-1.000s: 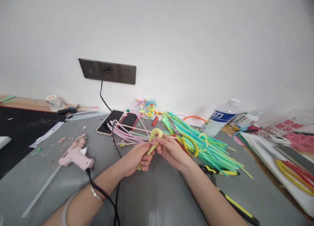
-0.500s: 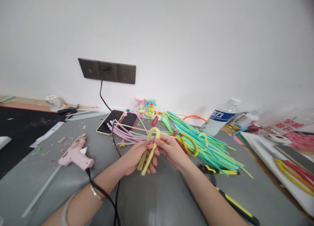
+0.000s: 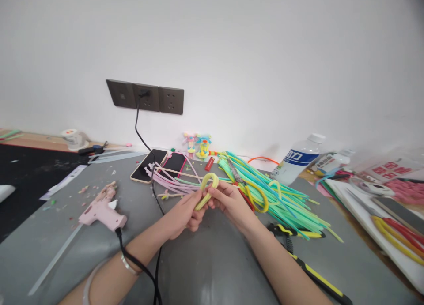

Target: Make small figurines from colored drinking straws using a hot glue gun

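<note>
A bundle of pale yellow pipe cleaners (image 3: 212, 178), bent into a loop, is held between both hands above the mat. My left hand (image 3: 185, 214) is closed round its left side, and the lower ends are hidden behind the fingers. My right hand (image 3: 230, 203) pinches the right side of the loop with thumb and fingers. Just beyond the hands lie lilac pipe cleaners (image 3: 172, 185). Right of my right hand is a large pile of green pipe cleaners (image 3: 291, 210), with yellow-handled scissors (image 3: 264, 202) on top.
A pink glue gun (image 3: 104, 213) lies left, its black cable (image 3: 139, 258) running past my left forearm. Black-and-yellow pliers (image 3: 318, 276) are right of my right arm. Two phones (image 3: 149, 166), small figures (image 3: 202, 147) and a bottle (image 3: 296, 159) stand or lie near the wall.
The yellow loop has tilted, and its lower ends, which hung down in view, are now hidden. My left hand's fingers have closed round it. My right hand stays in nearly the same place.
</note>
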Demonstrator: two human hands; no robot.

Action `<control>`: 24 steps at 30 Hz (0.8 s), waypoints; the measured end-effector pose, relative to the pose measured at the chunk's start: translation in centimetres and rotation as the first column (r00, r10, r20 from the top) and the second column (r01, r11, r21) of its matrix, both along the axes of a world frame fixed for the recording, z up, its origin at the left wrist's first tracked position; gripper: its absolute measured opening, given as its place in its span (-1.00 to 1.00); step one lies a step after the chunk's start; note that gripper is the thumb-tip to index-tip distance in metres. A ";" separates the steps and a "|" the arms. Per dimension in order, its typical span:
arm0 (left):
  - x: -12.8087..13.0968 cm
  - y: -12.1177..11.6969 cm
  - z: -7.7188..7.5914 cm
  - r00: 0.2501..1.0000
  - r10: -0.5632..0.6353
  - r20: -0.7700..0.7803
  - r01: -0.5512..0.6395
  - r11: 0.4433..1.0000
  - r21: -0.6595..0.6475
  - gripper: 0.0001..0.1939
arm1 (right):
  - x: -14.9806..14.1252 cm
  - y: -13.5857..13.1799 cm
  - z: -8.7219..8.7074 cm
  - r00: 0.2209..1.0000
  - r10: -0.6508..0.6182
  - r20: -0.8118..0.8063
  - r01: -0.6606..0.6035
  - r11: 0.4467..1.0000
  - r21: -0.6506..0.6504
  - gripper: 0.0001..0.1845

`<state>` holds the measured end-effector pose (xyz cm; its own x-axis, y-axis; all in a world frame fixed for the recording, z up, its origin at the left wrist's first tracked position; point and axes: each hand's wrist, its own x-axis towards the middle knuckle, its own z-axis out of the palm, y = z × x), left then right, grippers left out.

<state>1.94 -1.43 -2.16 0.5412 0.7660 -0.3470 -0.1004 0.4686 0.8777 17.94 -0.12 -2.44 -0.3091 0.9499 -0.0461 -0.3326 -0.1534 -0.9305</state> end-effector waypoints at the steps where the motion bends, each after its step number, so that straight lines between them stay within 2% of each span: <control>1: -0.1 0.0 -0.2 0.999 0.017 -0.041 -0.015 0.998 0.055 -0.53 | 0.1 0.0 0.1 1.000 0.018 -0.021 -0.018 1.000 -0.021 -0.73; 4: -0.4 -0.1 -0.3 0.977 0.067 -0.200 0.000 0.948 0.317 -0.53 | 0.4 0.1 0.4 0.996 0.028 -0.082 -0.036 0.995 -0.097 -0.69; 7: -0.8 -0.2 0.0 0.928 0.102 -0.358 0.132 0.808 0.574 -0.63 | 0.9 0.4 0.5 0.996 -0.006 -0.091 -0.005 0.992 -0.123 -0.65; 9: -0.9 -0.2 0.2 0.900 0.096 -0.425 0.223 0.735 0.640 -0.67 | 1.4 0.6 0.6 0.999 -0.005 -0.047 -0.001 0.993 -0.116 -0.57; 11: -1.0 -0.2 0.3 0.881 0.091 -0.465 0.277 0.697 0.662 -0.66 | 2.0 0.8 0.8 1.000 -0.016 0.004 0.016 0.995 -0.098 -0.53; 14: -0.9 -0.3 0.1 0.849 0.153 -0.506 0.301 0.649 0.699 -0.64 | 2.9 1.0 1.0 0.994 -0.093 0.052 0.096 0.994 -0.058 -0.58; 17: -0.9 -0.2 -0.2 0.843 0.216 -0.493 0.263 0.634 0.727 -0.67 | 3.2 1.0 1.0 0.986 -0.146 0.076 0.149 0.989 -0.023 -0.62; 21: -1.0 0.0 -0.5 0.893 0.216 -0.395 0.152 0.681 0.716 -0.75 | 2.8 0.7 0.7 0.966 -0.204 0.161 0.189 0.977 0.101 -0.64; 24: -1.0 -0.1 -0.4 0.874 0.226 -0.430 0.183 0.667 0.722 -0.75 | 2.6 0.3 0.7 0.956 -0.182 0.231 0.142 0.974 0.178 -0.67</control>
<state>0.92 -1.55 -2.60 0.4569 0.8795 0.1328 0.3929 -0.3335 0.8570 20.51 0.17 -1.77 -0.1482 0.9875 0.0537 -0.1003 0.0390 -0.9942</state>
